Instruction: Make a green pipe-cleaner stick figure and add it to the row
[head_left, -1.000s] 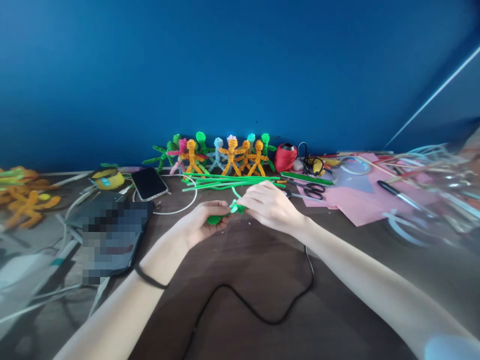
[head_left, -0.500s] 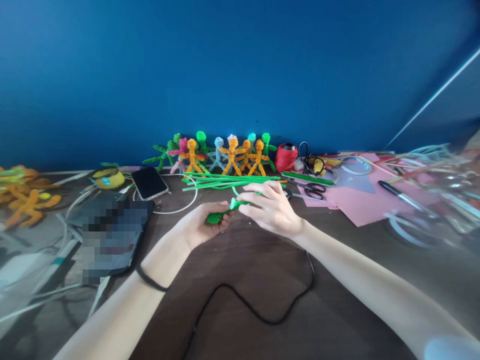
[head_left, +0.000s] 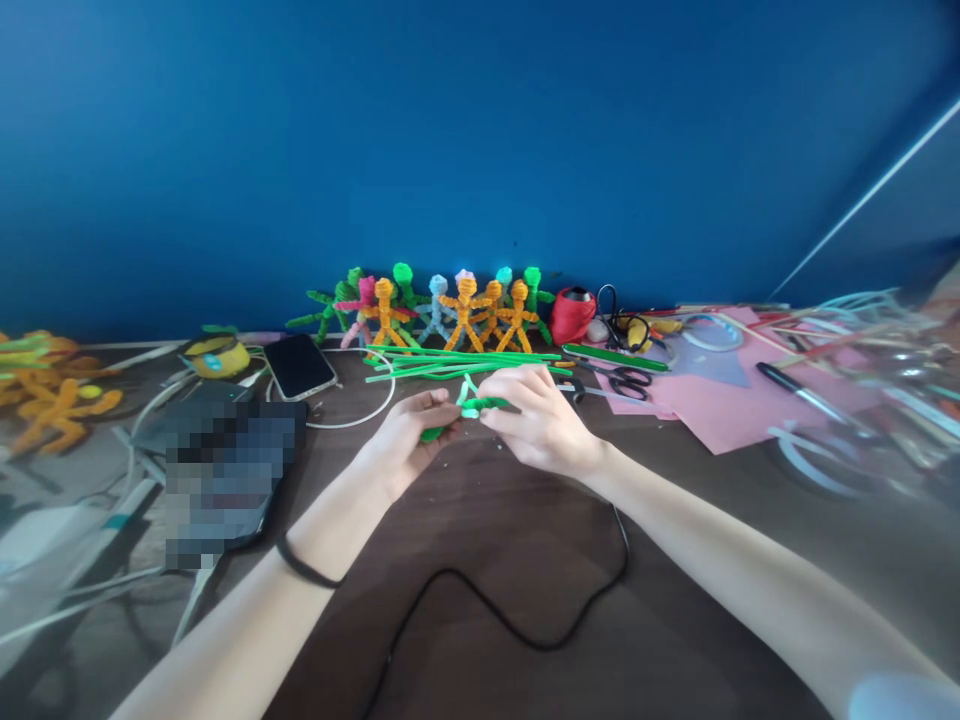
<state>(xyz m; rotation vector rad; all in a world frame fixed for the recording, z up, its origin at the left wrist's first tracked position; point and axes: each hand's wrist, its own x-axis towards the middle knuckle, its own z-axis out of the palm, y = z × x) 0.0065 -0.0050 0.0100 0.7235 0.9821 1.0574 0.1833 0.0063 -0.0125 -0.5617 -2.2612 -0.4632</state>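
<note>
green fuzzy piece sat above the table, left hand now covering more of it, right hand fingertips nearly closed on it, so shaping looked unfinished.

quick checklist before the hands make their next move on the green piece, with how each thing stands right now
1. Left hand holding the green piece: ok, green shows at its fingers.
2. Right hand firm on the piece: cannot tell; green passes between its fingers, but they hide much of it.
3. Pale green strip lying flat: not ok, part sticks up between the hands.
4. Scissors apart from the hands: ok, they lie off to the right.
5. Black cable free of the right forearm: cannot tell, it runs out of sight beneath.
</note>
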